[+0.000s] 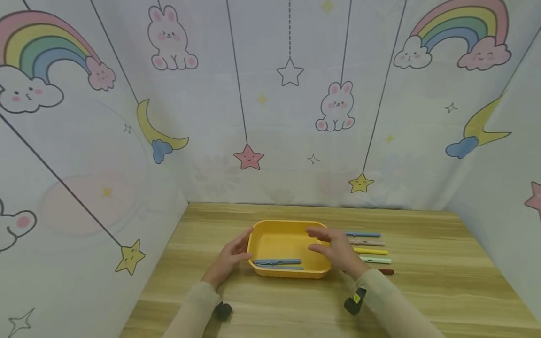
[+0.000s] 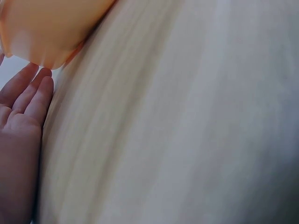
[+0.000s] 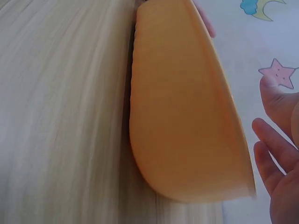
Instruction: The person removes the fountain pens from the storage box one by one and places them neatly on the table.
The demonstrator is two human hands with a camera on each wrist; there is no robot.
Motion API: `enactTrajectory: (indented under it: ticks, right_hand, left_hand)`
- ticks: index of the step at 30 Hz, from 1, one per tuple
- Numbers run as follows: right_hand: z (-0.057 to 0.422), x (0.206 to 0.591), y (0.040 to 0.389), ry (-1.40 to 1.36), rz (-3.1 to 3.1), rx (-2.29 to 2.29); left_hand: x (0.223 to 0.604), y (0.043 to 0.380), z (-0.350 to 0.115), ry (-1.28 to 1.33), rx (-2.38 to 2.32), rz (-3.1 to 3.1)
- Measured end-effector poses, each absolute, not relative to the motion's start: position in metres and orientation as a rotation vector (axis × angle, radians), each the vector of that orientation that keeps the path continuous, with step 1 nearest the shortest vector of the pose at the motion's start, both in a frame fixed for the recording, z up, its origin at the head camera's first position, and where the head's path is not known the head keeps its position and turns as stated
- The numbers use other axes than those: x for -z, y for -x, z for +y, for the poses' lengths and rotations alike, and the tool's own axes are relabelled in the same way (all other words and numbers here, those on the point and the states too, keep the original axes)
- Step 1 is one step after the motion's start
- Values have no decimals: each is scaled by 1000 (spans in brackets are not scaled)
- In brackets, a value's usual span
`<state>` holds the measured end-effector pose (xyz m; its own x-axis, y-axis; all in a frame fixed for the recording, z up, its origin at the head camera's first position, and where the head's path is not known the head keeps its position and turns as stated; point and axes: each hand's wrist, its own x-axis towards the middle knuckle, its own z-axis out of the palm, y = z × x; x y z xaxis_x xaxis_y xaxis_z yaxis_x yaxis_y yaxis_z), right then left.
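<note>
Two hands at a yellow tray on a wooden table.
The left hand (image 1: 230,258), fingers straight, touches the yellow tray (image 1: 291,273) at its 9 o'clock wall; the right hand (image 1: 336,251) hovers relaxed and apart over the 3 o'clock rim. Two blue pens (image 1: 278,264) lie inside at 6 o'clock; five pens (image 1: 372,251) lie beyond, at 3 o'clock.

A yellow tray (image 1: 287,230) of smooth plastic with a soft, low sheen sits on a surface (image 1: 422,291) of pale wood-grain finish, matt and streaked with fine lines. Inside the tray lie two blue pens (image 1: 278,264) of smooth plastic. Just right of the tray, a row of pens (image 1: 372,252) looks like the same smooth plastic. Behind the tray, the backdrop (image 1: 270,117) looks like printed cloth, matt.
</note>
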<state>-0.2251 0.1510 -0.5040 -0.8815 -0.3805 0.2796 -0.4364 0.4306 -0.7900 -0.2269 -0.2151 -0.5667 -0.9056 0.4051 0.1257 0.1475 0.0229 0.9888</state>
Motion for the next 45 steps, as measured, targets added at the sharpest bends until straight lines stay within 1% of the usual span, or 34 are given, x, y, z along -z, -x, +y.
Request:
enactTrajectory:
  ticks: [7,17,28,37,45]
  right_hand:
    - [128,501,232,-853,-2645,-1377]
    - [106,503,237,-981,-2762,-1408]
    - [95,515,245,-1014,-2910,-1483]
    - [91,521,245,-1007,-2952,-1548]
    - [89,520,246,-1031,-2975,-1449]
  left_hand:
    - [566,227,-216,-586,-1986,2098]
    - [566,227,-214,-528,-1969,2110]
    - [564,226,-216,-577,-1979,2098]
    - [569,228,-215,-567,-1984,2093]
    - [568,228,-215,-580,-1986,2109]
